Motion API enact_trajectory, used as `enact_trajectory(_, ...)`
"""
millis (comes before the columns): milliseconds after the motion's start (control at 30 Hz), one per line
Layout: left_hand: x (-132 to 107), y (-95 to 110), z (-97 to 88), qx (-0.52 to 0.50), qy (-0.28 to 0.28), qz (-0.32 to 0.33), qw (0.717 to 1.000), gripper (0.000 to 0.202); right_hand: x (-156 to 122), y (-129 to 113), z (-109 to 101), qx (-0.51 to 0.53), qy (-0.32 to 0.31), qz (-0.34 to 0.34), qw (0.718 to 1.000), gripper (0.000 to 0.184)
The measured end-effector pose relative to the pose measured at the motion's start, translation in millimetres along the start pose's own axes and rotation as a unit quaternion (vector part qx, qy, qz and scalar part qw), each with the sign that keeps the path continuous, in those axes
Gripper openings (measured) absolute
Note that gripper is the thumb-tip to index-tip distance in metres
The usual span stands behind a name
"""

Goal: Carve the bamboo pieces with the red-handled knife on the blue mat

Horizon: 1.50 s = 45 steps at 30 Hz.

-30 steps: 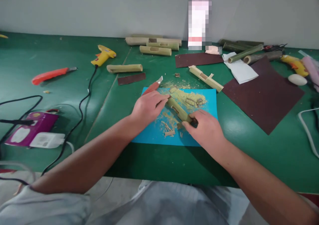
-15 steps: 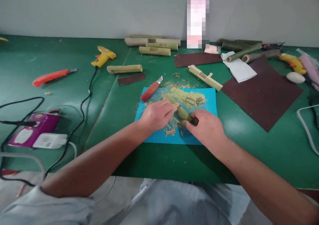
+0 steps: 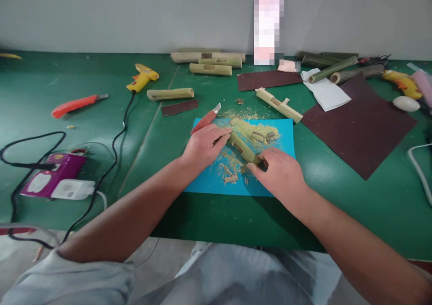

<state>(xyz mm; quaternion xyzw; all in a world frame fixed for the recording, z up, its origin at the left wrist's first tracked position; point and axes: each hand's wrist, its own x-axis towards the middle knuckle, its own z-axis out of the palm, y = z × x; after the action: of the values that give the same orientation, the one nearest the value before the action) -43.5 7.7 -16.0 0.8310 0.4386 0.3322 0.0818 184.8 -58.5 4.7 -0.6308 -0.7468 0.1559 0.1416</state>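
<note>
A short green bamboo tube (image 3: 248, 152) with a slot cut in its side lies slanted above a blue sheet (image 3: 285, 138). My left hand (image 3: 206, 145) closes on its far end, fingers and thumb near the end of the slot. Around the near end my right hand (image 3: 281, 170) is wrapped, hiding that end. Just beyond my left hand lies a red-handled craft knife (image 3: 205, 120), its handle partly covered by the hand. Pale sawdust (image 3: 254, 131) and bamboo scraps (image 3: 231, 178) are scattered over the sheet.
Other bamboo pieces (image 3: 211, 69) lie at the back; one slotted piece (image 3: 278, 105) is just beyond the sheet. To the left are a yellow glue gun (image 3: 143, 77), an orange cutter (image 3: 76, 106) and a purple power adapter (image 3: 54, 174) with cords. Brown sandpaper (image 3: 361, 129) spreads at right.
My left hand has slid left and back along the bamboo tube toward its far end, uncovering the slot. My right hand keeps its grip on the near end.
</note>
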Motion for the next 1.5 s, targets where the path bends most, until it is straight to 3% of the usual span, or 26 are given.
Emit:
enact_trajectory(167,-6,15,0.7,-0.014,-0.071,0.049,0.996,0.030,-1,-2,0,-0.015,-0.004,-0.013,1.000,0.021)
enact_trajectory(300,-3,4,-4.3,-0.016,-0.029,-0.005,0.999,0.028,-1,-2,0,-0.011,0.000,-0.013,1.000,0.021)
enact_trajectory(400,0,-5,-7.1,-0.016,-0.031,-0.017,0.999,0.028,-1,-2,-1,-0.012,-0.001,-0.009,1.000,0.022)
enact_trajectory(533,-3,-1,-4.6,-0.003,-0.031,-0.022,0.999,0.027,-1,-2,-1,-0.011,-0.009,-0.017,1.000,0.021)
enact_trajectory(600,-9,9,0.1,0.017,-0.034,-0.006,0.999,0.029,-1,-2,0,-0.019,-0.007,-0.022,1.000,0.021)
enact_trajectory(767,-16,25,5.8,0.045,-0.113,0.078,0.990,0.036,-3,-1,2,-0.044,0.009,-0.043,0.998,0.022)
enact_trajectory(900,-12,22,1.8,0.062,-0.044,0.016,0.997,0.033,-3,-1,2,-0.045,0.015,-0.044,0.998,0.022)
enact_trajectory(1067,-17,27,7.3,0.046,-0.109,0.071,0.990,0.035,-2,-1,2,-0.065,0.013,-0.057,0.996,0.023)
enact_trajectory(1233,-18,26,7.7,0.080,-0.036,0.006,0.996,0.036,-2,-1,3,-0.064,0.023,-0.052,0.996,0.022)
enact_trajectory(1400,-22,40,12.7,0.086,-0.105,0.107,0.985,0.038,-3,0,4,-0.059,0.032,-0.050,0.997,0.020)
enact_trajectory(1500,-21,35,10.0,0.083,-0.072,0.062,0.992,0.039,-3,1,5,-0.052,0.032,-0.034,0.998,0.026)
